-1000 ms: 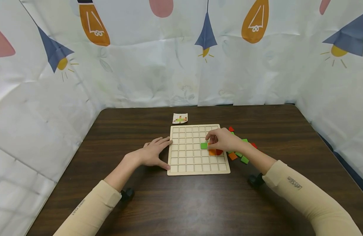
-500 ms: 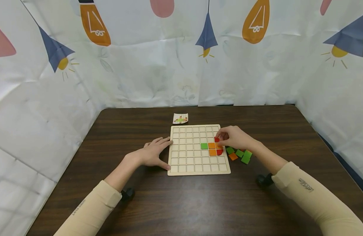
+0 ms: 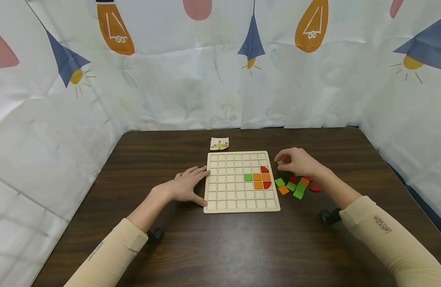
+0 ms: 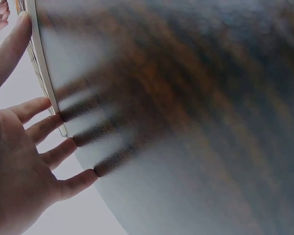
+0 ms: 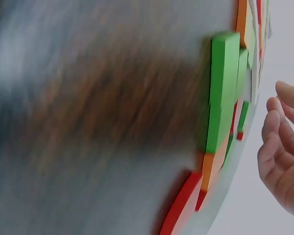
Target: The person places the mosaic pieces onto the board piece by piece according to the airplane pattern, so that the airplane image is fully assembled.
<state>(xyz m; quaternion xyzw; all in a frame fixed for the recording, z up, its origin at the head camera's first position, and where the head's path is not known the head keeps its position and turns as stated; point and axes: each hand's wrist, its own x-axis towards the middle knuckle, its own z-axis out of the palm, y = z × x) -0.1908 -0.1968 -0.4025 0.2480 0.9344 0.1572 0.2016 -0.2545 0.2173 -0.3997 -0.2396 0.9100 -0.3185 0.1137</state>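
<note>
My left hand (image 3: 186, 185) lies spread along the left edge of the wooden grid board (image 3: 225, 205), its thumb and fingertips touching the rim. The left wrist view shows straight fingers against the board's side. On the board's right part sit a green square (image 3: 248, 177), several orange squares (image 3: 258, 185) and two red quarter-round tiles (image 3: 264, 169). Right of the board, my right hand (image 3: 299, 161) hovers with loosely bent fingers over a small green tile (image 3: 279, 162), partly hidden. In the right wrist view nothing shows between the fingers of that hand (image 5: 284, 152).
Loose green tiles (image 3: 298, 194), orange tiles (image 3: 283, 190) and red tiles (image 3: 315, 187) lie in a heap right of the board. A small pattern card (image 3: 219, 144) lies behind the board on the dark wooden table (image 3: 235, 247). A printed white curtain (image 3: 170, 87) surrounds the table.
My right hand has moved right, from the orange tiles on the board to above the loose tiles. It uncovers an orange square and a red tile there. My left hand stays put.
</note>
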